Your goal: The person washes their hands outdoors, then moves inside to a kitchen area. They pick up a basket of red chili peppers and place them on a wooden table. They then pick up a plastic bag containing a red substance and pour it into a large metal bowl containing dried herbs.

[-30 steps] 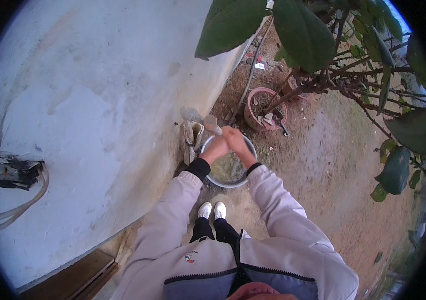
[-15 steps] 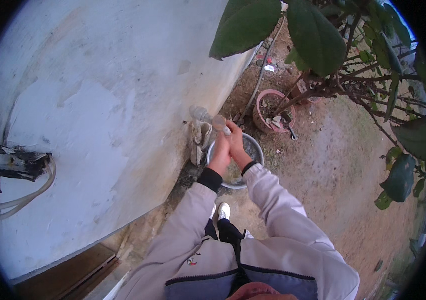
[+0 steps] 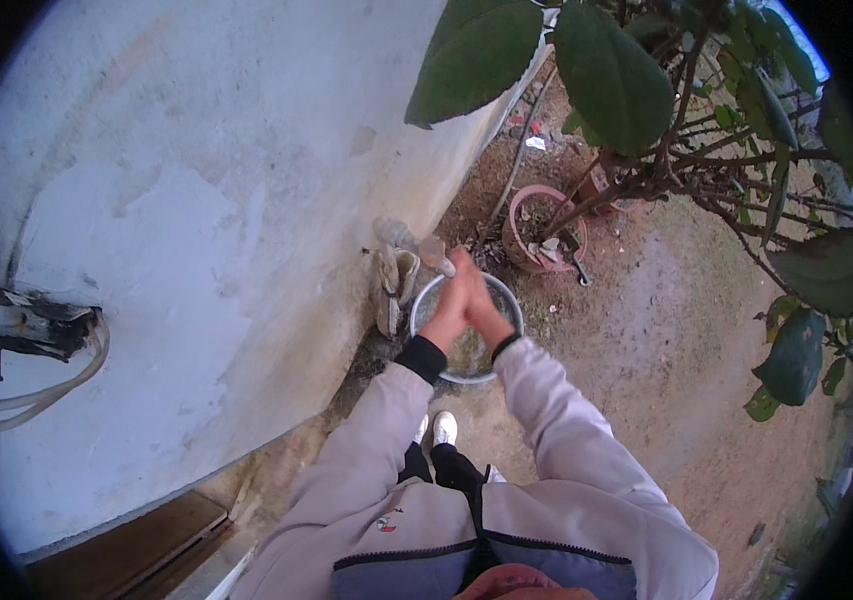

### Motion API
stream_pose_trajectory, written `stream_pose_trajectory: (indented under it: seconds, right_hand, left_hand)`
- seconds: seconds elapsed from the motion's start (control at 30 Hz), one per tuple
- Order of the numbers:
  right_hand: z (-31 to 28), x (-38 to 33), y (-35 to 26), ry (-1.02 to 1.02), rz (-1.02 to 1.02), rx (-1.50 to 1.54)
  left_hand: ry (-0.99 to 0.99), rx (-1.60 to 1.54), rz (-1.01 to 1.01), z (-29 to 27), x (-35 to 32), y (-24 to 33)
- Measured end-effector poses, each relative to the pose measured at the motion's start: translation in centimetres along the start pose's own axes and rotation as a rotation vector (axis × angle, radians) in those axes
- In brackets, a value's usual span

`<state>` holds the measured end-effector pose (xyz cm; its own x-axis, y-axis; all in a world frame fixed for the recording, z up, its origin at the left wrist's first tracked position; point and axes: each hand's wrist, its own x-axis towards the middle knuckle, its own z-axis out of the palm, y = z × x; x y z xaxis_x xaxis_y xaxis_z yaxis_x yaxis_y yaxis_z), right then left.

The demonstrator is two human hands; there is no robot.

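Observation:
A tap [image 3: 432, 250] with a pale spout sticks out from the wall. My left hand [image 3: 454, 296] and my right hand [image 3: 478, 298] meet palm to palm just below the spout, with fingers stretched away from me. Nothing shows between them, though their inner sides are hidden. Beneath both hands stands a round metal basin [image 3: 520, 312] with water in it; the hands and cuffs cover part of it. A whitish, worn cloth-like item [image 3: 388, 300] hangs by the wall, left of the basin.
Beyond the basin sits a pink plant pot [image 3: 516, 236], and a leafy branch [image 3: 611, 90] reaches across the upper right. A thin hose [image 3: 521, 150] lies along the wall's foot. At left, cables [image 3: 96, 360] hang from a broken pipe [image 3: 46, 325].
My right hand has uncurled from around the left; the palms now lie flatter together. Both hands have tipped slightly, still under the tap. The view has shifted a little.

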<state>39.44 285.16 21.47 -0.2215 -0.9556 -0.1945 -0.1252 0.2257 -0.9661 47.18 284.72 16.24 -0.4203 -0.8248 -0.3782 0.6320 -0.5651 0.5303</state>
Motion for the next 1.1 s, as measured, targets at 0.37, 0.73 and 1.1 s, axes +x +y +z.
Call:
stream_pose_trajectory:
  seconds: [0.37, 0.73, 1.1]
  right_hand:
    - [2.0, 0.5, 0.3, -0.100, 0.231, 0.220]
    - [0.9, -1.1, 0.8, -0.077, 0.488, 0.827]
    - [1.0, -1.3, -0.9, -0.101, 0.552, 0.734]
  left_hand:
    - [0.188, 0.133, -0.020, 2.1, -1.9, 2.4]
    - [0.212, 0.253, -0.028, -1.1, 0.0, 2.7]
    - [0.022, -0.233, -0.002, -1.6, 0.0, 1.2]
